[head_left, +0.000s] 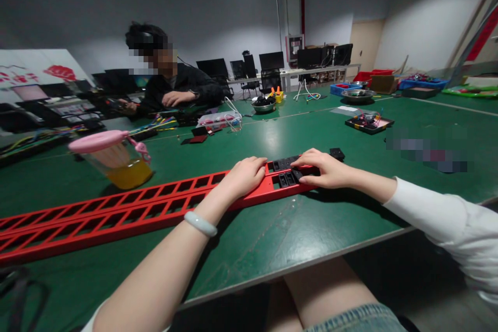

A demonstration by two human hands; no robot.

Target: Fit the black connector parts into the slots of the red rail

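Observation:
A long red slotted rail [116,207] lies across the green table [280,238] from the left edge to the centre. My left hand [245,175] rests on top of the rail near its right end, fingers curled down over it. My right hand [324,168] lies on the rail's right end, fingertips pressing small black plug-in pieces [290,176] seated in its slots. More black pieces fill the slots just behind [284,162]. One loose black piece [336,153] lies on the table just beyond my right hand.
A pink-lidded jug of yellow liquid [116,158] stands left of centre behind the rail. A seated person [175,85] works at the far left side. Cables, a plastic box [220,120], a black tray [369,123], metal bowls and bins lie farther back.

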